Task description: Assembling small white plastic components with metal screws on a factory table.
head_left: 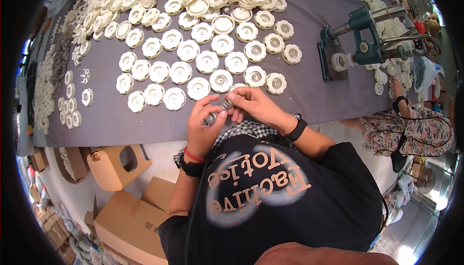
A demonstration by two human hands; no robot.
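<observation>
At the table's near edge, my left hand is curled round a metal coil spring. A second metal coil spring sits between the fingertips of my right hand, which pinches it close beside the first. The two hands nearly meet, and some fingertips are hidden. Just beyond them lie rows of round cream plastic caps with notched rims. One cap farther off shows a spring-like ring in its middle. Another cap is partly covered by my right hand.
A large heap of cream caps fills the far side of the grey-covered table. A green hand press stands at the right. Small white parts lie at the left. Below are a tan plastic stool and cardboard boxes. Another person is at the right.
</observation>
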